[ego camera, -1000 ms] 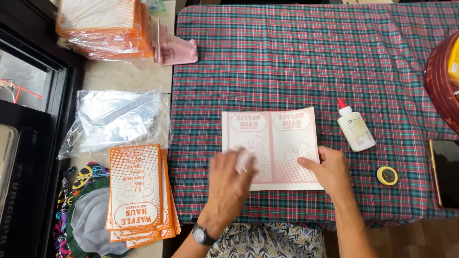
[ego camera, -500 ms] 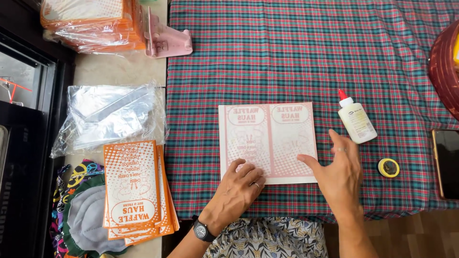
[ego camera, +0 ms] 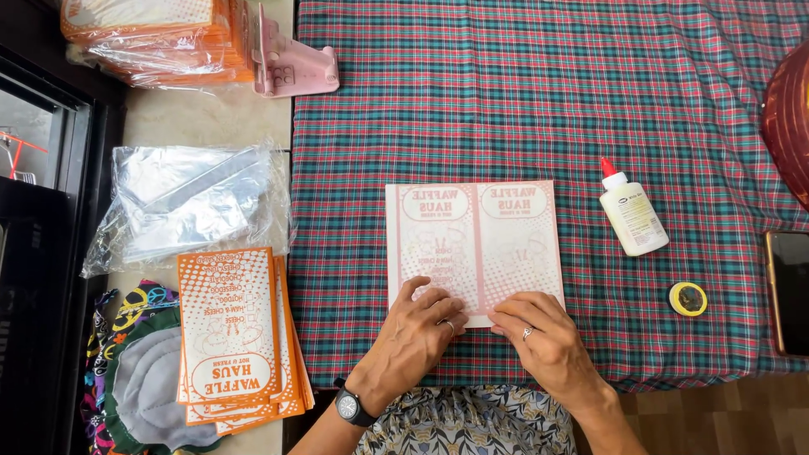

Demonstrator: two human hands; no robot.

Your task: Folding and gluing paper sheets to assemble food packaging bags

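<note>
A pale pink printed paper sheet [ego camera: 472,244] lies flat on the plaid tablecloth [ego camera: 522,101], with a fold line down its middle. My left hand [ego camera: 417,333] rests on the sheet's near edge, fingers curled, a watch on the wrist. Beside it, my right hand [ego camera: 548,341] presses its fingertips on the sheet's near right corner. The fingertips of both hands almost meet at the centre fold. Neither hand lifts the sheet.
A stack of orange printed bags [ego camera: 236,333] lies at the left, with clear plastic wrap [ego camera: 190,206] behind it. More wrapped orange stacks [ego camera: 156,38] and a pink holder [ego camera: 295,63] sit far left. A white glue bottle [ego camera: 632,211], yellow tape roll [ego camera: 688,298] and phone [ego camera: 790,291] lie right.
Both hands have drawn together at the sheet's near edge; the left hand came back from the sheet's middle and the right hand moved left onto the corner.
</note>
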